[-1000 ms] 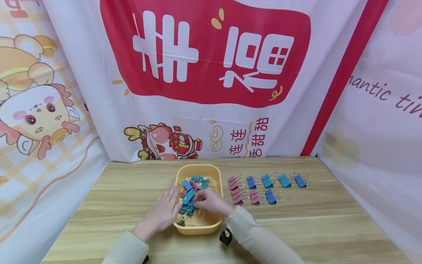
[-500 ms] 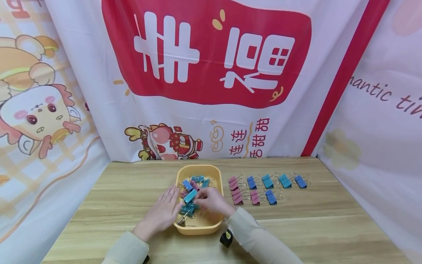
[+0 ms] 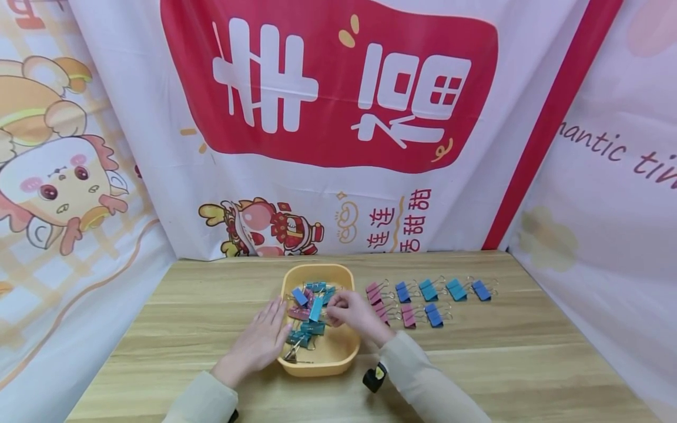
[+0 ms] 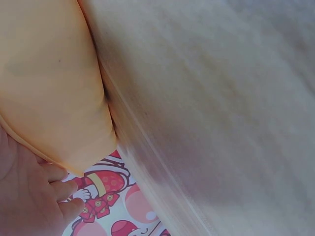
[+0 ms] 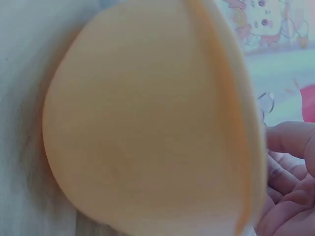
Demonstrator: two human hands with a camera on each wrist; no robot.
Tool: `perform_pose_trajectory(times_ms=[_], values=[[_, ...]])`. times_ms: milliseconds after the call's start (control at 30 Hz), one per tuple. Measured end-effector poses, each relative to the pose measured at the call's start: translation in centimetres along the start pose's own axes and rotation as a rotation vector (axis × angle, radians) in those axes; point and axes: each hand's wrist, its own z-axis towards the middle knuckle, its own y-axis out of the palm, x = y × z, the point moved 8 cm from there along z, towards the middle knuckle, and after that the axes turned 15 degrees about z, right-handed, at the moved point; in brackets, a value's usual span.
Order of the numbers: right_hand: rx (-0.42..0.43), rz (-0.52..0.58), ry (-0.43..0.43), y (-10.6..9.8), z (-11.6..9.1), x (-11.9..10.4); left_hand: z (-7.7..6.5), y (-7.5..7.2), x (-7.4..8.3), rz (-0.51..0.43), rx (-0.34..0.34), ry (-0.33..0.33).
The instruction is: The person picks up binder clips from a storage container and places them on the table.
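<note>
In the head view my right hand [image 3: 357, 316] is over a yellow tray [image 3: 317, 370], thumb and fingers pinching the wire handle end of a teal binder clip [image 3: 316, 309]. That clip sits above several other binder clips in teal, blue and pink, such as a blue one [image 3: 300, 297], heaped toward the tray's left side. My left hand [image 3: 256, 336] lies against the tray's left rim with its fingers straight. In the right wrist view the tray wall [image 5: 133, 113] hides most of what the curled fingers hold; a wire loop [image 5: 267, 102] shows just above them.
To the right of the tray, two rows of binder clips lie on the wooden table [image 3: 476, 358], among them a pink one [image 3: 408, 316] and a blue one [image 3: 482, 289]. A printed cloth [image 3: 328, 147] hangs behind the table, with more cloth at both sides.
My right hand has shifted right and slightly up within the tray, and the teal binder clip has turned more upright. The left hand stays on the rim.
</note>
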Motion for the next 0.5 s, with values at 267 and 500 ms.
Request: perform_pose_trajectory(times_ms=[267,500], values=[[0.071,0.067,-0.017,-2.9,-0.4,-0.5,-0.1,-0.1,0.1,-0.005,-0.002,0.0],[0.107,0.069,-0.012,-5.5,-1.0,-1.2,-0.1,-0.2,0.1,-0.011,0.007,-0.002]])
